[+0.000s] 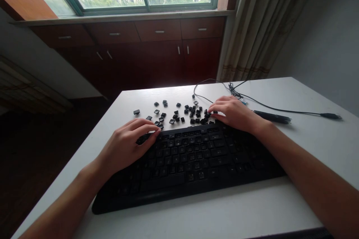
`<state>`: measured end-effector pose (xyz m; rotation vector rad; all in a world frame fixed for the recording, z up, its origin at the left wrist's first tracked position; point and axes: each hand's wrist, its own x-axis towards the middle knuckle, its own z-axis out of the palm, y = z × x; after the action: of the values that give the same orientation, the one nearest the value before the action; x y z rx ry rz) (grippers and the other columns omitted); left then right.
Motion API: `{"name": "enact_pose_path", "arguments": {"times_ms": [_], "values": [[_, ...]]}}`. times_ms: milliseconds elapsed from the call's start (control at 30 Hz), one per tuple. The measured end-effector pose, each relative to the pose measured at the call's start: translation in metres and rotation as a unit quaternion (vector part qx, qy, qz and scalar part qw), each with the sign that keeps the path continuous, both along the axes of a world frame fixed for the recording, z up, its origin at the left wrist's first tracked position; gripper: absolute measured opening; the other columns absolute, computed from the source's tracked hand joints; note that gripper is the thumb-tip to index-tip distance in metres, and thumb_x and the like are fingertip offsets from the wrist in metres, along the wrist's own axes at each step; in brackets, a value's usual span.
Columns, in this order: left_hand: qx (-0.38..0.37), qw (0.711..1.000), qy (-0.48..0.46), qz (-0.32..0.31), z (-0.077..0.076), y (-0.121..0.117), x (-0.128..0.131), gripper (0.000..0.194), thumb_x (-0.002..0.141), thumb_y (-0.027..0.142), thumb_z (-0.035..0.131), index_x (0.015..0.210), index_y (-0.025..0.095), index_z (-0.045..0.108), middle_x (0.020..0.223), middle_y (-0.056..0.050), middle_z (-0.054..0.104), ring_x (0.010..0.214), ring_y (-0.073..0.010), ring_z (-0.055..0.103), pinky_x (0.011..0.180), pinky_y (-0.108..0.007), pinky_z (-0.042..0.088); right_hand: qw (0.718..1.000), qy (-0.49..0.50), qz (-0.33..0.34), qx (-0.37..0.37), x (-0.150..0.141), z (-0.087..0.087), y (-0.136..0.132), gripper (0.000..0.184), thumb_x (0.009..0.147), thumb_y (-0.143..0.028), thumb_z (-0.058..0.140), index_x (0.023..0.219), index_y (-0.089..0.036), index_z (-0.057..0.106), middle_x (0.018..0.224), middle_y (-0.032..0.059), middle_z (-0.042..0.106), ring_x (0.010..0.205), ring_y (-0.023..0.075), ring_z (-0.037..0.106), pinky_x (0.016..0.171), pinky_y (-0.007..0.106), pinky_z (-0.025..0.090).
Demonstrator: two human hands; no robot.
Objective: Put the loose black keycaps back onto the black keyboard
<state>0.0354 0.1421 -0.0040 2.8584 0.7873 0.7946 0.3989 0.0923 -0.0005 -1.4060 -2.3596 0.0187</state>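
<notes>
A black keyboard [179, 160] lies on the white table, with bare sockets showing where several keys are off. Beyond its back edge are many loose black keycaps [172, 121], some upright and some turned over. My left hand [129, 138] rests over the keyboard's back left part, thumb and forefinger pinched together beside a keycap [160, 126]; what they hold, if anything, is too small to make out. At the right end of the scattered caps, my right hand [231, 112] has its thumb and forefinger closed around a small dark keycap [215, 112].
A thin black cable [269, 107] runs across the back right of the white table [303, 138], bunched near my right hand. Beside my right wrist lies a slim black brush-like tool [272, 117]. Wooden cabinets [157, 59] stand under the window past the table's far edge.
</notes>
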Motion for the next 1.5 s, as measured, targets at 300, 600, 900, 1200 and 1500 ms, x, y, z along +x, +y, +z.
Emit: {"name": "enact_pose_path", "arguments": {"times_ms": [300,600,900,1200,1500], "values": [[-0.002,1.0,0.007,0.001,0.002,-0.002,0.001,0.014,0.091,0.018,0.064,0.103,0.023,0.068,0.104,-0.004,0.068,0.095,-0.0174,0.065,0.085,-0.031,0.054,0.997,0.071,0.003,-0.001,-0.006,0.001,-0.008,0.031,0.091,-0.015,0.058,0.121,-0.02,0.061,0.117,0.0094,0.07,0.105,0.0242,0.067,0.101,0.047,0.044],[0.0,1.0,0.006,0.003,0.002,-0.002,0.0,0.013,0.091,0.02,0.063,0.103,0.023,0.069,0.104,-0.005,0.068,0.095,-0.0176,0.065,0.085,-0.032,0.054,0.99,0.136,0.019,-0.005,-0.018,0.004,-0.023,0.034,0.087,-0.011,0.057,0.119,-0.024,0.058,0.111,0.0067,0.067,0.098,0.0208,0.067,0.09,0.037,0.055],[0.004,1.0,0.005,0.007,0.001,-0.002,0.0,0.013,0.091,0.021,0.062,0.102,0.022,0.07,0.103,-0.005,0.069,0.094,-0.0183,0.065,0.085,-0.033,0.054,0.99,0.141,0.016,0.012,-0.026,0.008,-0.032,0.033,0.088,-0.01,0.058,0.117,-0.025,0.062,0.115,0.0053,0.069,0.102,0.0212,0.066,0.092,0.038,0.054],[0.001,1.0,-0.004,0.018,0.002,-0.004,0.001,0.013,0.094,0.025,0.059,0.101,0.022,0.07,0.102,-0.006,0.07,0.095,-0.0192,0.066,0.084,-0.034,0.056,0.98,0.197,-0.028,0.0,-0.037,0.014,-0.042,0.019,0.091,-0.019,0.062,0.105,-0.026,0.074,0.11,0.0012,0.075,0.102,0.0201,0.071,0.097,0.037,0.057],[0.009,0.999,-0.019,0.041,0.004,-0.005,-0.001,0.014,0.094,0.023,0.06,0.104,0.022,0.07,0.1,-0.004,0.07,0.093,-0.0175,0.065,0.082,-0.034,0.055,0.98,0.192,-0.024,-0.048,-0.046,0.006,-0.046,0.019,0.092,-0.027,0.064,0.105,-0.026,0.077,0.109,0.0008,0.076,0.099,0.0209,0.073,0.096,0.038,0.059]]}}
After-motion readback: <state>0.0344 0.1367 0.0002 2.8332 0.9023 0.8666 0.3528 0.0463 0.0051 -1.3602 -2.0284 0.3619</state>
